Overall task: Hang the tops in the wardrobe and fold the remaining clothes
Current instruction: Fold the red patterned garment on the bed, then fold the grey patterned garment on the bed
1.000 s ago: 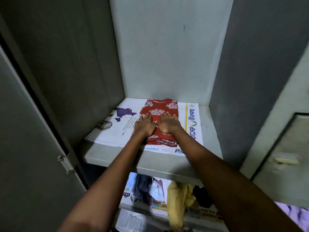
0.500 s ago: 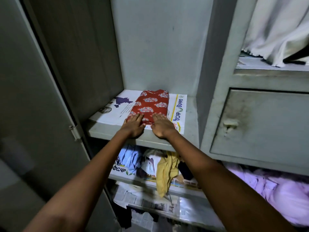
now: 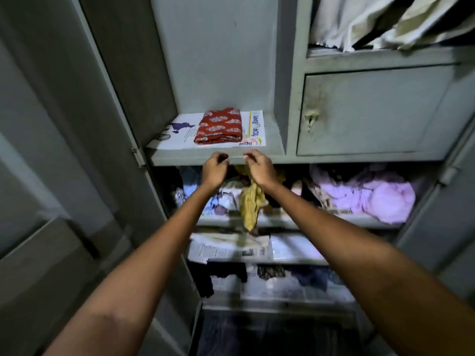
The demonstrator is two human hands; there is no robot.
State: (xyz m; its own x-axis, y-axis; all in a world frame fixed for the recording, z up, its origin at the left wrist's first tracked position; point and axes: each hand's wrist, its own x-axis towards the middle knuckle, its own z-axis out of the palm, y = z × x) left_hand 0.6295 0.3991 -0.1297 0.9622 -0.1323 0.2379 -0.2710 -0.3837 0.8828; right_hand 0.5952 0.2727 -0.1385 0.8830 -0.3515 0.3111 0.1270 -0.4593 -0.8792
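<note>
A folded red patterned garment (image 3: 219, 127) lies on newspaper (image 3: 253, 129) on a grey wardrobe shelf (image 3: 272, 156). My left hand (image 3: 214, 170) and my right hand (image 3: 258, 168) hover side by side just in front of the shelf's front edge, below the garment and apart from it. Their fingers hang loosely curled and hold nothing. On the shelf below, a yellow cloth (image 3: 250, 204) hangs over the edge among crumpled clothes, partly hidden behind my right wrist.
The wardrobe's open door (image 3: 77, 150) stands at the left. A closed locker door (image 3: 372, 109) sits at the right, with white cloth (image 3: 359, 19) above it and a lilac garment (image 3: 367, 196) below. Lower shelves hold newspaper (image 3: 228, 249) and dark clothes (image 3: 223, 273).
Both hands have let go of the red garment and pulled back off the shelf toward me. The view has drawn back, showing more of the wardrobe.
</note>
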